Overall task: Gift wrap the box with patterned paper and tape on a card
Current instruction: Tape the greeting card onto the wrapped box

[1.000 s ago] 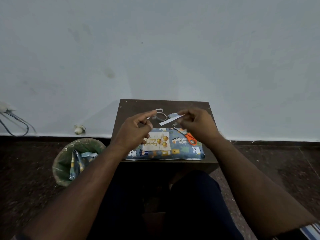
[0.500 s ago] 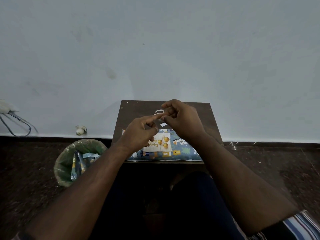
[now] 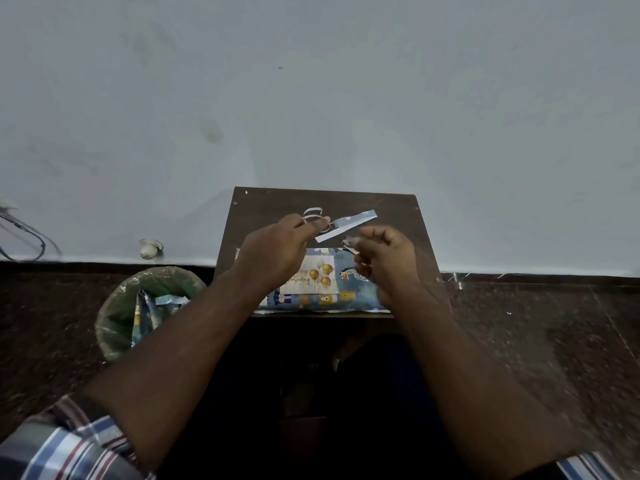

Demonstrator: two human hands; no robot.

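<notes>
Since half a second ago: right hand (image 3: 388, 261) drawn back from the left hand (image 3: 277, 254), now apart and lower to the right; paper strip (image 3: 346, 226) exposed again between them.

Far left, on the floor: green-lined bin (image 3: 114, 323) holding scraps of patterned paper, well apart from the work. Next, the left hand raised over the dark counter (image 3: 394, 206), fingers (image 3: 317, 224) pinched together near a curl of clear tape (image 3: 312, 213); holding the tape by the look of it, though too small to tell for sure. Just right of those fingertips, the paper strip, slanting up to the right, apparently hanging from the same pinch. Further right, the right hand, fingers (image 3: 372, 233) loosely curled and blurred; something small and pale at the tips, possibly a bit of tape, cannot tell whether grasped.

Beneath both hands, at the near edge of the counter: the wrapped box (image 3: 349, 294), fully covered in blue animal-print paper, lying flat. On top of it, left of centre, the card (image 3: 318, 275) with gold balloons, partly hidden by the left wrist.

Progress, as a judgement: wrapping done, card already placed on the box, taping of the card in hand. Left to do: bring the tape down onto a card edge and press flat, perhaps on more than one side. Not visible whether any tape already holds the card.

Box and card directly below the fingers, not touching; tape and strip above the far edge of the box.
</notes>
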